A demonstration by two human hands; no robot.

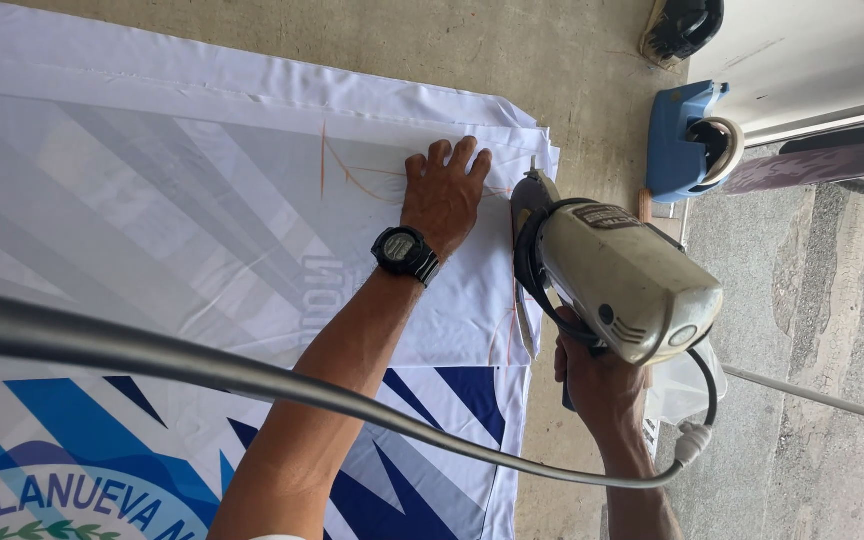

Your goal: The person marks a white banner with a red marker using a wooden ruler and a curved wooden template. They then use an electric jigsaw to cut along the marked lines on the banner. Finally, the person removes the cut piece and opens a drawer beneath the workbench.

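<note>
My left hand (pixel 442 198) lies flat, fingers spread, on the stack of white printed fabric sheets with grey and blue stripes (pixel 202 200), just beside the thin orange chalk line (pixel 352 175) drawn on the top layer. My right hand (pixel 597 385) has its grip wrapped tight round the handle of the cream-coloured electric fabric cutter with a black cable (pixel 617 275); the fingers are mostly hidden under the motor housing. The cutter's blade end (pixel 527 205) stands at the right edge of the stack, near my left fingertips.

To cut well, I judge I should keep the left palm pressing the layers down so they cannot creep, and hold my fingers clear of the blade's path. The base should ride flat under the fabric, and the machine upright, so every layer cuts alike along the chalk.

The fabric's right edge (pixel 542 150) lies on the bare concrete floor (pixel 572 60), which leaves open room to the right for my arm. Farther right a blue plastic device (pixel 687 140) stands by the wall, well apart. The grey cable (pixel 202 365) sweeps across my left forearm; I judge it could drag on the cloth, so I would give it slack.
</note>
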